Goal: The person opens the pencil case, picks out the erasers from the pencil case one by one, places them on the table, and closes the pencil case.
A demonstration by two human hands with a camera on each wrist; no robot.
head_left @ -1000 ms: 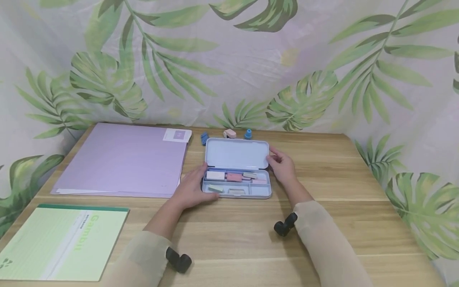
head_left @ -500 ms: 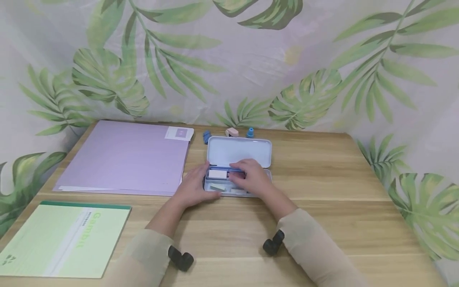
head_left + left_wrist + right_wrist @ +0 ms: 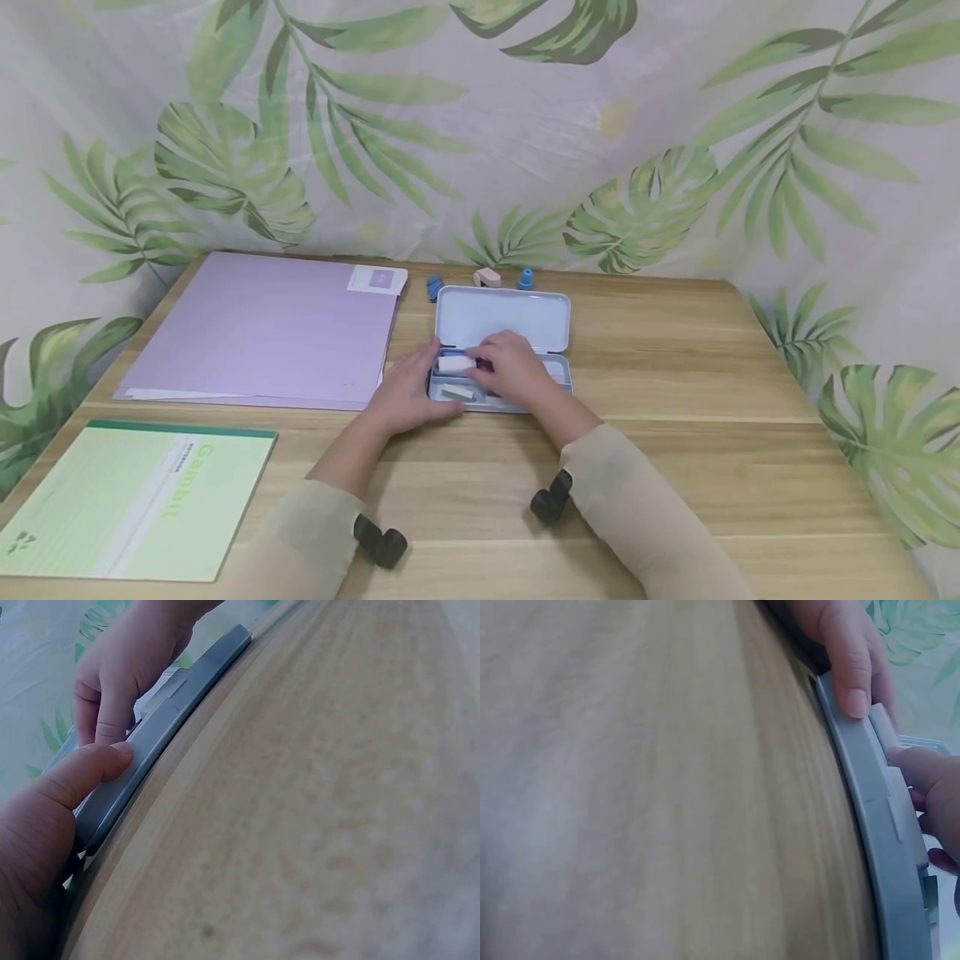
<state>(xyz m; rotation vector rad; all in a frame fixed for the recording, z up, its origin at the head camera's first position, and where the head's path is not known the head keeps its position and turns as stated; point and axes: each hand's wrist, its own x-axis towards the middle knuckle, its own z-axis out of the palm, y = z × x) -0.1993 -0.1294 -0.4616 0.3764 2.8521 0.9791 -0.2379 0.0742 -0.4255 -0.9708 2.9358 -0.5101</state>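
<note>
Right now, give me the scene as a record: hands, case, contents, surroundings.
left_hand: left hand grips the left end of the pencil case, thumb on the front edge
right_hand: right hand reaches into the case, fingertips by the right end of the white block; grip unclear
case_state: open, on the wooden table
contents: white block, back section; pale green block, front-left; rest partly hidden
behind_case: three small items, two blue, one pink
left_side: purple folder, green notebook
</note>
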